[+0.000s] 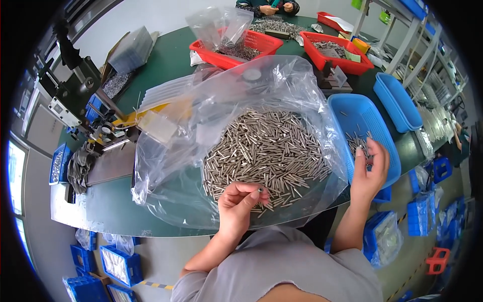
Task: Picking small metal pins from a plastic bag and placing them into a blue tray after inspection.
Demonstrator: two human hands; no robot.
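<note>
A broad heap of small pointed metal pins [266,151] lies on a clear plastic bag [173,194] spread over the green table. At the heap's near edge, my left hand [236,204] is closed, pinching one metal pin [260,190] between thumb and fingers; only its end shows. My right hand [371,171] is over the near part of a blue plastic basket [385,126] on the right. Its fingers are bent, with a gap between thumb and fingertips. Loose pins lie in the basket around these fingertips, and some show in the gap.
Two red baskets [271,46] of metal parts stand at the back, near another person's hands [276,8]. A second blue basket [397,103] is farther right. On the left stands a black bench press [83,83]. Blue crates [121,264] are on the floor.
</note>
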